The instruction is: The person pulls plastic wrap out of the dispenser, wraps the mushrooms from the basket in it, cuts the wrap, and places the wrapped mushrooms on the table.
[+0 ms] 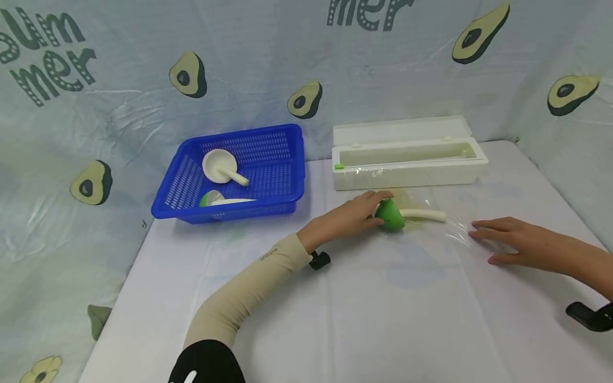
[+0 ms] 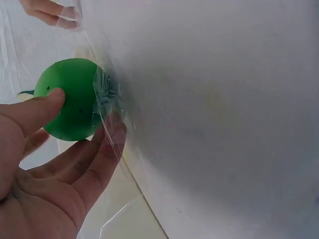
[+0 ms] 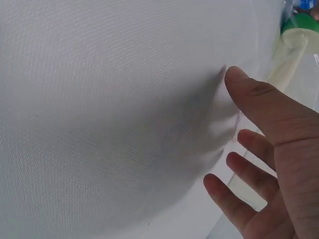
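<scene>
A ladle with a rounded green bowl [image 1: 390, 215] and a cream handle [image 1: 423, 214] lies on a sheet of clear plastic film [image 1: 460, 230]. My left hand [image 1: 360, 214] grips the green bowl, with the thumb [image 2: 56, 99] on its dotted outside and the fingers curved around the lower side. In the left wrist view, some film overlaps the bowl and the fingertips. Off the handle's end, my right hand [image 1: 524, 243] hovers at the film's right edge with its fingers spread and nothing between them.
At the back left stands a blue basket [image 1: 282, 205] with a white ladle [image 1: 219, 165] and a green-and-white utensil [image 1: 213, 198] inside. Behind the ladle is a long white box [image 1: 407, 175] with its lid raised. A printed curtain [image 1: 258, 64] hangs behind the table.
</scene>
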The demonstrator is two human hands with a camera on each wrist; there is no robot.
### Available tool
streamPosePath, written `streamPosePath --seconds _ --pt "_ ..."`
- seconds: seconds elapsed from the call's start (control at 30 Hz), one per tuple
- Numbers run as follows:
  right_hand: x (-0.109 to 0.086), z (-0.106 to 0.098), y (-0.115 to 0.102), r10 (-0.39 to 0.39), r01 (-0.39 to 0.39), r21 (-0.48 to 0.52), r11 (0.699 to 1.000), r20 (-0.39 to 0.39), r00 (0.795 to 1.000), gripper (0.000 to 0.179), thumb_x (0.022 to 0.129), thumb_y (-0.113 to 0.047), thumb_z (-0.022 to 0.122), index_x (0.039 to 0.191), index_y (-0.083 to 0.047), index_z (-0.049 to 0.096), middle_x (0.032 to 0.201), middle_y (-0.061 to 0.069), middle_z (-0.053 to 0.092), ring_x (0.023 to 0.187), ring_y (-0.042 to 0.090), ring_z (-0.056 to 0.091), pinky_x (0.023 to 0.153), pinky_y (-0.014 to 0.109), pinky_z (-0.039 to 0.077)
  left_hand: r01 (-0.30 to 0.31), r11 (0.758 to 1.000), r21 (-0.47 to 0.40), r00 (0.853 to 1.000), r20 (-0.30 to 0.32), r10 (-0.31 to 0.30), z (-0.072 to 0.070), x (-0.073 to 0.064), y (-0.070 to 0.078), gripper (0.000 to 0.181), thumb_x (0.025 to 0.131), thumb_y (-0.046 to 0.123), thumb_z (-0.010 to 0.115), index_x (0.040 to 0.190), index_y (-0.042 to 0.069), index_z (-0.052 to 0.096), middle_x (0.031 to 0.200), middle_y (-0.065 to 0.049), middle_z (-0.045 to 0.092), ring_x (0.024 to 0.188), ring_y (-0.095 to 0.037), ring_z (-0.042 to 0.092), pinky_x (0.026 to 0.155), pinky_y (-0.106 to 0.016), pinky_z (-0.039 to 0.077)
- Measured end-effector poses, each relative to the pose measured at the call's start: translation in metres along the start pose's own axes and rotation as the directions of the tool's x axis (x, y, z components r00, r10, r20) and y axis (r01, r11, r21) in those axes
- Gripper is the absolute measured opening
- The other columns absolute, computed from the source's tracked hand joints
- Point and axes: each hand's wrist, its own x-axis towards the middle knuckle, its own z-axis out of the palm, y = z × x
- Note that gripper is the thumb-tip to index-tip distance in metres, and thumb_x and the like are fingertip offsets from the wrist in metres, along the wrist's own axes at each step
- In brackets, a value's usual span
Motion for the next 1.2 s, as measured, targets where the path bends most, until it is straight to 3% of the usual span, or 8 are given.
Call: streamPosePath --seconds 0.17,0.3,0.53,0.6,0.67,0.8,1.0,1.2 --pt "0.007 -0.010 -0.012 0.129 -0.131 0.043 0.990 0.049 0.990 0.075 0.064 -0.032 0.096 0.128 -0.011 0.063 0.134 0.013 0.062 0.115 0.035 0.057 0.096 0.039 0.052 -0.031 0.999 -0.044 0.999 -0.036 0.029 0.001 0.000 -0.005 0.053 0.102 0.021 0.063 0.150 0.019 0.041 0.146 -0.011 0.044 0.100 -0.013 0.062 0.086 -0.019 0.051" --pt "0.015 -0.015 -0.022 0.225 -0.228 0.060 0.972 0.050 0.973 0.072 0.064 -0.036 0.096 0.124 -0.012 0.064 0.136 0.016 0.058 0.118 0.042 0.054 0.091 0.064 0.050 -0.006 0.999 -0.036 1.000 0.005 0.006 -0.001 -0.001 -0.002 0.074 0.095 0.021 0.075 0.157 0.018 0.035 0.152 -0.010 0.037 0.101 -0.014 0.064 0.084 -0.018 0.050" --pt "0.027 -0.006 -0.028 0.079 -0.073 0.046 0.996 -0.152 0.985 0.044 0.057 -0.012 0.096 0.093 -0.020 0.072 0.120 0.013 0.066 0.109 0.039 0.058 0.082 0.061 0.053 0.024 0.998 0.058 0.999 0.044 -0.026 0.003 -0.001 -0.004 0.082 0.096 -0.003 0.064 0.163 0.017 0.021 0.157 -0.009 0.029 0.109 -0.018 0.058 0.083 -0.028 0.052" --pt "0.030 -0.005 -0.029 0.044 -0.035 0.054 0.998 -0.190 0.981 0.028 0.070 -0.015 0.093 0.088 -0.019 0.071 0.115 0.011 0.069 0.105 0.036 0.062 0.080 0.055 0.055 0.020 0.995 0.098 0.999 0.036 -0.023 0.002 -0.003 -0.003 0.077 0.099 -0.003 0.059 0.163 0.016 0.022 0.156 -0.010 0.033 0.117 -0.020 0.057 0.089 -0.030 0.053" --pt "0.034 -0.006 -0.029 0.021 -0.007 0.057 0.998 -0.237 0.971 0.017 0.092 -0.032 0.078 0.083 -0.019 0.069 0.111 0.010 0.071 0.100 0.034 0.063 0.078 0.050 0.053 0.011 0.990 0.138 0.999 0.030 -0.015 -0.001 -0.003 -0.003 0.076 0.099 -0.005 0.058 0.163 0.016 0.023 0.156 -0.012 0.036 0.125 -0.022 0.055 0.095 -0.032 0.052" --pt "0.041 -0.012 -0.032 0.021 -0.005 0.057 0.998 -0.296 0.955 0.064 0.104 -0.059 0.023 0.086 -0.015 0.067 0.111 0.011 0.069 0.103 0.036 0.059 0.082 0.049 0.047 -0.001 0.981 0.194 1.000 0.026 -0.004 -0.008 -0.005 -0.003 0.075 0.097 -0.007 0.057 0.162 0.016 0.027 0.154 -0.015 0.042 0.130 -0.025 0.055 0.101 -0.032 0.051" --pt "0.067 -0.014 -0.057 0.115 -0.105 0.073 0.992 -0.150 0.982 0.040 0.078 -0.039 0.088 0.103 -0.013 0.071 0.107 0.006 0.070 0.098 0.031 0.061 0.076 0.050 0.053 -0.019 0.983 0.185 0.999 0.044 0.011 -0.017 -0.004 -0.002 0.072 0.097 -0.006 0.059 0.160 0.014 0.032 0.151 -0.017 0.047 0.132 -0.027 0.054 0.102 -0.033 0.051" --pt "0.100 -0.002 -0.075 0.153 -0.147 0.104 0.984 -0.052 0.987 0.023 0.083 -0.026 0.085 0.098 -0.014 0.072 0.095 0.001 0.068 0.083 0.024 0.061 0.066 0.042 0.053 0.007 0.992 0.123 0.998 0.053 -0.014 -0.017 -0.003 -0.002 0.068 0.098 -0.004 0.059 0.159 0.014 0.035 0.151 -0.015 0.048 0.136 -0.026 0.051 0.108 -0.032 0.046"
